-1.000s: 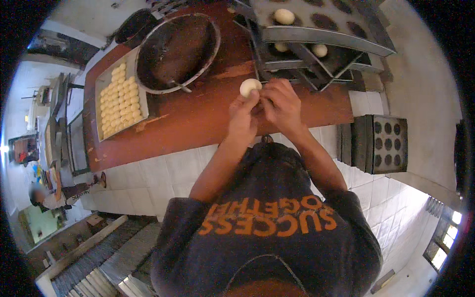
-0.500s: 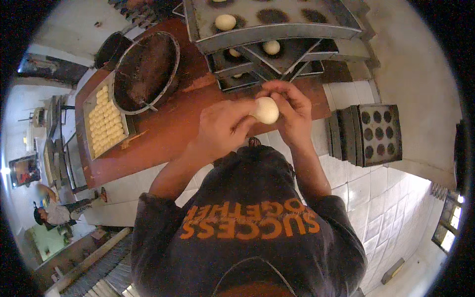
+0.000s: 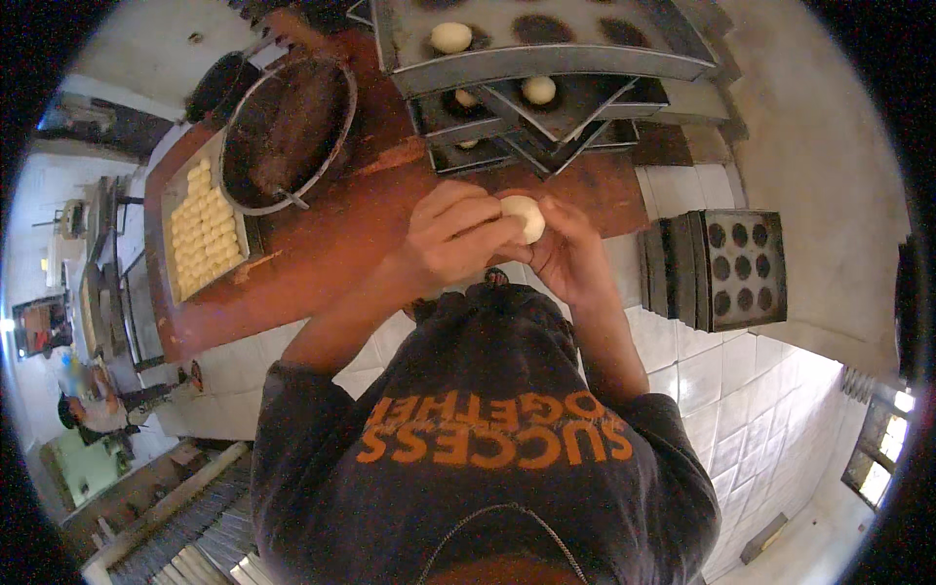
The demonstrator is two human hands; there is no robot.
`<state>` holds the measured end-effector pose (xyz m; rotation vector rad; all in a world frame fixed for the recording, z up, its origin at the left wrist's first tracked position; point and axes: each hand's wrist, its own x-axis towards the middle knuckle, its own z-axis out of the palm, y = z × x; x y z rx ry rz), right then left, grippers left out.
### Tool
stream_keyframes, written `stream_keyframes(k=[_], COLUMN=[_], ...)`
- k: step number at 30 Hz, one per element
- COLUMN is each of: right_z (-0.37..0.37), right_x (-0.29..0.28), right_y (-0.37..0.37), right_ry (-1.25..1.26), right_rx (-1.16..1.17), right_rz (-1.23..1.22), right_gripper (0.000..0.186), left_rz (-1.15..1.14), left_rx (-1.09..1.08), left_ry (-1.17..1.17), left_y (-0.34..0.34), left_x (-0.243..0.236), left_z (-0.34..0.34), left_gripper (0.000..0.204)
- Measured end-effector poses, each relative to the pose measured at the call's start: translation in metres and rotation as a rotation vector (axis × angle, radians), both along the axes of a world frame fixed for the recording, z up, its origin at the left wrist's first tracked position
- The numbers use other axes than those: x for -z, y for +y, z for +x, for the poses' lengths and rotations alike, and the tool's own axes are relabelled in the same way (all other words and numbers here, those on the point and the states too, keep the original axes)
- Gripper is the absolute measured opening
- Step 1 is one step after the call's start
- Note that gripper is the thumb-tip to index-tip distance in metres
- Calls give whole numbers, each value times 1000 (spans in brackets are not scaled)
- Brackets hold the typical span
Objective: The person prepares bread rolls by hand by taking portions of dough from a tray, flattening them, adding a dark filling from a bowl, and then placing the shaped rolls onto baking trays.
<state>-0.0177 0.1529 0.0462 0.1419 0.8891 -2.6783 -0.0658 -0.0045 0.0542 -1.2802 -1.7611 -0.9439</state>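
Note:
My left hand [image 3: 456,234] and my right hand [image 3: 570,249] are both closed on a pale, smooth dough ball [image 3: 526,219] in front of me, over the near edge of the red-brown table [image 3: 322,273]; the left fingers lie curled across its left side. Just beyond, dark metal trays [image 3: 575,60] are stacked askew, with single dough balls [image 3: 450,38] [image 3: 538,90] in some of their blackened round spots. To the left, a pale tray [image 3: 244,252] holds several rows of small dough balls [image 3: 203,234] beside a large dark round pan [image 3: 285,132].
A stack of moulded trays [image 3: 743,265] stands at the right by a pale wall [image 3: 799,146]. A darker pot [image 3: 214,88] is behind the round pan. Another person [image 3: 93,400] is at the far left, near metal racks [image 3: 127,283]. White tiles [image 3: 712,400] cover the floor.
My hands have shifted left and turned around the ball; since half a second ago my left fingers have curled over it and cover more of it. The view has swung slightly.

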Motion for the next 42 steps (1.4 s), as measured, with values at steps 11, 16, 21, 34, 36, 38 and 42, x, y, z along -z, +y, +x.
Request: stream_keyframes(k=[11, 16, 21, 34, 36, 38, 42], right_z=[-29, -70, -157, -248, -229, -191, -118], right_x=[10, -41, -122, -64, -70, -81, -28], right_y=[-20, 26, 79, 52, 15, -8, -110], right_ry=[-81, 529, 744, 920, 753, 767, 832], right_rx=[-275, -525, 473, -66, 200, 582, 564], right_rz=[49, 800, 1259, 2294, 2206, 2070, 1408], right_gripper=[43, 38, 44, 23, 24, 22, 10], left_rz=[401, 456, 565, 652, 722, 820, 901], left_rx=[-113, -329, -444, -450, -571, -678, -813], left_ry=[-319, -848, -1033, -1211, -1186, -1098, -1234], left_y=[-58, -89, -89, -158, -191, -229, -348], left_x=[23, 64, 89, 104, 108, 110, 92], left_z=[3, 43, 51, 45, 54, 34, -30], left_gripper=[44, 25, 23, 19, 19, 19, 19])
